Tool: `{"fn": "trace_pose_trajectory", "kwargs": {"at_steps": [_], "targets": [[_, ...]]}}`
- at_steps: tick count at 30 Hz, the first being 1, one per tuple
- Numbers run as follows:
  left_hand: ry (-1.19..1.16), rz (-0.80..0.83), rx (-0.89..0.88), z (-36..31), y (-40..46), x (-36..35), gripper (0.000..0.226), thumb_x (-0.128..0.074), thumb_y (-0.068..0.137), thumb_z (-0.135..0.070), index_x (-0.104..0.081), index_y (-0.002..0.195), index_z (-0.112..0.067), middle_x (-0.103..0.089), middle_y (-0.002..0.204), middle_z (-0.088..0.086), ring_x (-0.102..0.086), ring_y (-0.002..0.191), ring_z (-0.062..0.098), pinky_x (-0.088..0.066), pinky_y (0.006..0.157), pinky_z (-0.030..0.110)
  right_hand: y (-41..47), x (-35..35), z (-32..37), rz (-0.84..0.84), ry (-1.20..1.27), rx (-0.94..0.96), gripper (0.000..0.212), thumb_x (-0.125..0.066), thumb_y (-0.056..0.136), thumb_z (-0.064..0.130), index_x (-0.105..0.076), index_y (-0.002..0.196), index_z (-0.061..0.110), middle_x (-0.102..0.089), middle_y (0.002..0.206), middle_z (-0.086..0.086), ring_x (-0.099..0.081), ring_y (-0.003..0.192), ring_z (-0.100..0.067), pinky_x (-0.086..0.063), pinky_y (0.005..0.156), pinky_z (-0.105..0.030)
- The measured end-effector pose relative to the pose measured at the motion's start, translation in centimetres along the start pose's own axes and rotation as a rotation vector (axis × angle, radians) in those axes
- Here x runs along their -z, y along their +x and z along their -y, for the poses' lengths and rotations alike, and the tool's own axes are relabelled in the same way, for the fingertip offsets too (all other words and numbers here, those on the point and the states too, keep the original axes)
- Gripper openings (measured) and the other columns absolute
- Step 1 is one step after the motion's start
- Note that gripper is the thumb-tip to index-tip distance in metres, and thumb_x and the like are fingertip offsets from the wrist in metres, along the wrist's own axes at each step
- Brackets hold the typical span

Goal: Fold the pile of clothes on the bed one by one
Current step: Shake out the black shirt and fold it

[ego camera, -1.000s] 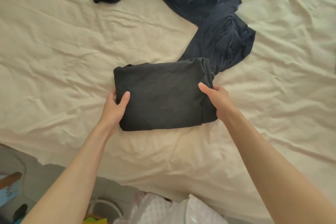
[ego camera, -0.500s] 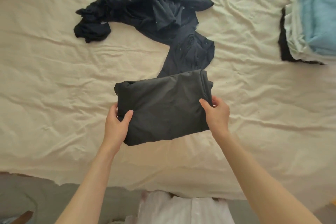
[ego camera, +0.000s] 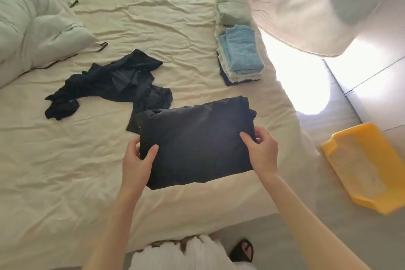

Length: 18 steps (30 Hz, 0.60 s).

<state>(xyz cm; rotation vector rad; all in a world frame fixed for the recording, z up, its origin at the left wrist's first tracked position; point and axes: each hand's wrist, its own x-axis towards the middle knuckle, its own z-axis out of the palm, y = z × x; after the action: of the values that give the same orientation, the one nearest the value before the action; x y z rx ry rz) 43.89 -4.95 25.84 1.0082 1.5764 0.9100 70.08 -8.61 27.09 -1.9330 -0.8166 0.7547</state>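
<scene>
Both of your hands now carry the folded dark garment (ego camera: 197, 144) clear of the bed (ego camera: 65, 171); a second ago it lay flat on the sheet under your grip, and half a second ago it was only just lifting. Your view has swung up and right, so the stack of folded clothes (ego camera: 238, 50) near the bed's right edge has come into sight, a blue towel (ego camera: 242, 50) topmost in its near part. On the floor to the right sits a yellow tray (ego camera: 361, 169); it seems to hold nothing, though glare washes its base. Your left hand (ego camera: 137, 164) pinches the garment's left edge, thumb on top, fingers beneath. Your right hand (ego camera: 262, 151) pinches the right edge the same way. The garment hangs between them, sagging slightly. The unfolded dark clothes (ego camera: 114, 85) lie crumpled behind it on the sheet.
</scene>
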Motion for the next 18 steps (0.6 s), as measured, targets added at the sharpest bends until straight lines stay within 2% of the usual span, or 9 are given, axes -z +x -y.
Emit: {"fn": "trace_pose_trajectory", "kwargs": {"at_steps": [2,6,10,12,15,18], "targets": [[0.014,0.024,-0.034,-0.9,-3.5,-3.8,0.028,-0.063,0.089,-0.021,-0.051,0.112,-0.031,-0.064,0.103,-0.010,-0.062,0.095,0.011,-0.051,0.075,0.027,-0.6,5.7,-1.2,-0.003,-0.013,0.017,0.007,-0.066,0.087,0.023,-0.060,0.090,0.021,-0.060,0.082,0.016,-0.058,0.078,-0.007,-0.047,0.067,-0.021],[0.013,0.103,-0.021,-1.4,-10.6,-11.8,0.027,-0.062,0.090,-0.023,-0.049,0.111,-0.034,-0.062,0.102,-0.015,-0.061,0.092,0.008,-0.049,0.067,0.024,-1.5,17.0,-4.0,-0.046,-0.080,0.055,0.009,-0.065,0.088,0.026,-0.057,0.092,0.025,-0.056,0.083,0.023,-0.055,0.075,-0.001,-0.043,0.064,-0.014],[0.009,0.210,0.012,-1.9,-15.5,-19.0,0.025,-0.063,0.089,-0.021,-0.052,0.105,-0.037,-0.065,0.100,-0.012,-0.064,0.089,0.010,-0.051,0.065,0.026,-0.8,26.2,-6.6,-0.083,-0.137,-0.029,0.018,-0.062,0.089,0.031,-0.058,0.105,0.022,-0.057,0.096,0.013,-0.055,0.086,-0.009,-0.047,0.073,-0.022],[0.020,0.254,0.020,-2.8,-16.4,-22.0,0.025,-0.063,0.089,-0.022,-0.051,0.100,-0.041,-0.064,0.102,-0.011,-0.064,0.089,0.010,-0.051,0.065,0.026,0.5,29.2,-7.5,-0.106,-0.133,-0.053,0.023,-0.062,0.089,0.030,-0.059,0.109,0.019,-0.057,0.100,0.011,-0.054,0.090,-0.011,-0.047,0.073,-0.020],[0.005,0.276,0.031,-4.3,-16.2,-26.0,0.026,-0.063,0.089,-0.020,-0.052,0.106,-0.035,-0.065,0.104,-0.006,-0.064,0.089,0.010,-0.050,0.063,0.025,3.4,32.0,-7.9,-0.120,-0.123,-0.064,0.026,-0.062,0.090,0.030,-0.060,0.112,0.017,-0.057,0.100,0.010,-0.055,0.091,-0.012,-0.049,0.078,-0.027],[-0.012,0.263,0.048,-5.5,-15.2,-29.5,0.028,-0.063,0.089,-0.018,-0.051,0.112,-0.030,-0.065,0.104,-0.004,-0.065,0.089,0.012,-0.050,0.062,0.026,7.2,33.7,-7.8,-0.096,-0.138,-0.046,0.017,-0.062,0.090,0.029,-0.059,0.105,0.021,-0.056,0.095,0.013,-0.054,0.085,-0.009,-0.047,0.070,-0.019]]}}
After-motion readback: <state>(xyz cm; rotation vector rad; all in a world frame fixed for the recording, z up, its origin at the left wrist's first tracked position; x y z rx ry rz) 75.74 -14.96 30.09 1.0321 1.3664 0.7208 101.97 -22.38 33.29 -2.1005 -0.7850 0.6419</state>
